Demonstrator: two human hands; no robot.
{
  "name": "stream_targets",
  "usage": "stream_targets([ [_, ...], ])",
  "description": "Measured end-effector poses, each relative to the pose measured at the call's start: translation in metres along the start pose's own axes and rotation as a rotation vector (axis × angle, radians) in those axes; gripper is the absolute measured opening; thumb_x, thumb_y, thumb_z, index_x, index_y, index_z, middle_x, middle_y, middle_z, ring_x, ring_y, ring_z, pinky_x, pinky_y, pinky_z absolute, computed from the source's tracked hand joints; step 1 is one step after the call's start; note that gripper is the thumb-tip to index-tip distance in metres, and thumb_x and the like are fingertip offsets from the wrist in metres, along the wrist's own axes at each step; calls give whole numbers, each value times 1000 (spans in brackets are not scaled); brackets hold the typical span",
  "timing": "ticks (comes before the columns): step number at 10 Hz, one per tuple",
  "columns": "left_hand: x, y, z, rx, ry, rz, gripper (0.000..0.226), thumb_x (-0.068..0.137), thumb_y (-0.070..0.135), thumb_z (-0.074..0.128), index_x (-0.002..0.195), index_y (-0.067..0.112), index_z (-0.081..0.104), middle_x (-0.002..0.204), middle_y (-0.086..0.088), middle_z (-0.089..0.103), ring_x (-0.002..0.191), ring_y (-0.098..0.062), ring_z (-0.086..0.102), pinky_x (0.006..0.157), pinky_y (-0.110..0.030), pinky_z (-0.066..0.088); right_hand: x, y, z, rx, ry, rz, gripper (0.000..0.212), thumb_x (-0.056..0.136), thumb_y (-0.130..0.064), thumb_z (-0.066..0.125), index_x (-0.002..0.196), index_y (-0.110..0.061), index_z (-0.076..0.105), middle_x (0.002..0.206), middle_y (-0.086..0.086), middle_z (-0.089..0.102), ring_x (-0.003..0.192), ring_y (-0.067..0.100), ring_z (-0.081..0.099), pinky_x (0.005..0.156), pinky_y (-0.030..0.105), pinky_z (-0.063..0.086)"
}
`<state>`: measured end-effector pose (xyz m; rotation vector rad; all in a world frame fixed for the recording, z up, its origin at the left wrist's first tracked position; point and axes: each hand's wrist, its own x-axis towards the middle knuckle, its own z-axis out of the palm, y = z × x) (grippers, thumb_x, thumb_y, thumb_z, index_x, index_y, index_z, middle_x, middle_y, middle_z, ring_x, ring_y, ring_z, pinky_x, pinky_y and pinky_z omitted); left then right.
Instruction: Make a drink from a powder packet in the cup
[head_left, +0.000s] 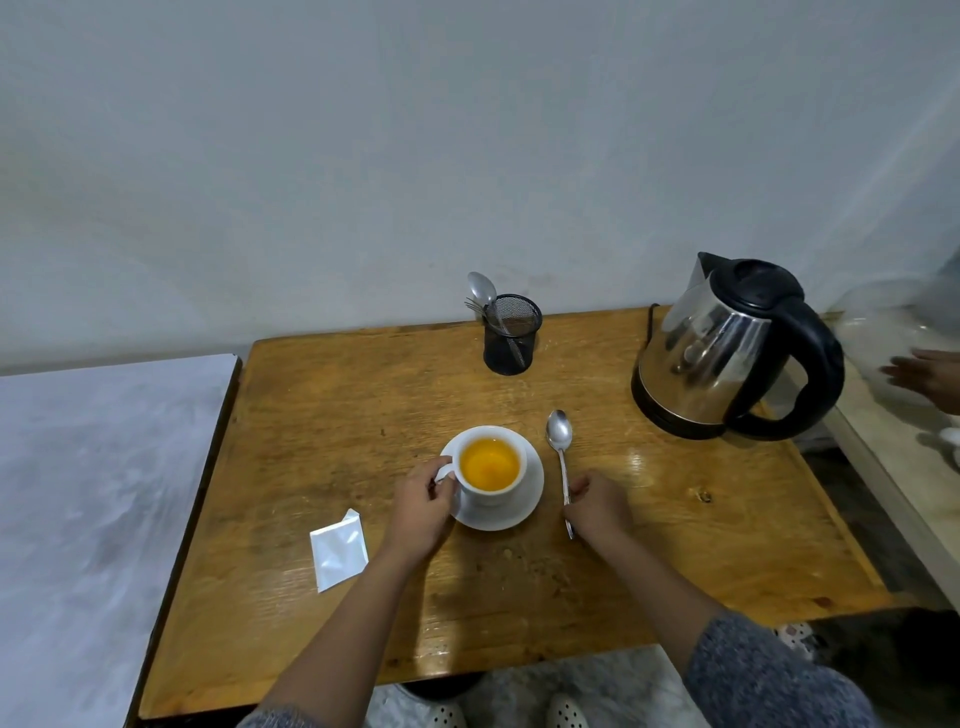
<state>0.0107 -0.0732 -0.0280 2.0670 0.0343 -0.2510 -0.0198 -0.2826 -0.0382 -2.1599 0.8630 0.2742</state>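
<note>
Head view: left fingers (441, 480) pinching cup (491, 465) handle; right fingers (579, 488) pinching spoon (562, 457).

A: So what's sitting on the wooden table (363, 405)?

B: 5 things: a saucer (530, 493) mid-table, a spoon (562, 457) just right of it, a white packet (338, 552) front-left, a mesh holder (511, 343) at the back, a kettle (727, 353) back-right.

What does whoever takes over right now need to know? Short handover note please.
Left hand: gripping the cup by its handle; cup sits on the saucer.
Right hand: closed on the spoon handle, spoon lying on the table right of the saucer.
Packet: torn open, left of the cup.
Kettle: back right.
Done: orange liquid in the cup.
Left: possibly stirring; cannot tell.
</note>
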Motion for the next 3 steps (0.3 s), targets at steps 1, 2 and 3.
stream_targets([
  [1,-1,2,1,75,-9,31,32,93,21,47,124,16,55,127,-8,58,109,-16,51,90,-29,40,1,1,0,13,-8,-2,18,79,-1,64,84,-16,56,86,4,63,73,17,58,51,23,42],
  [2,-5,-4,6,132,32,93,35,96,23,39,130,19,47,132,-5,52,115,-15,47,92,-28,37,1,1,-1,53,-15,-12,14,81,-3,63,85,-16,58,91,6,65,75,18,59,61,28,49],
  [3,-15,-14,6,183,149,1,42,97,25,33,139,17,37,145,-5,39,131,-18,38,104,-32,35,-1,8,-8,40,107,-68,12,86,-12,58,97,-14,62,101,4,63,85,16,56,70,28,46],
])
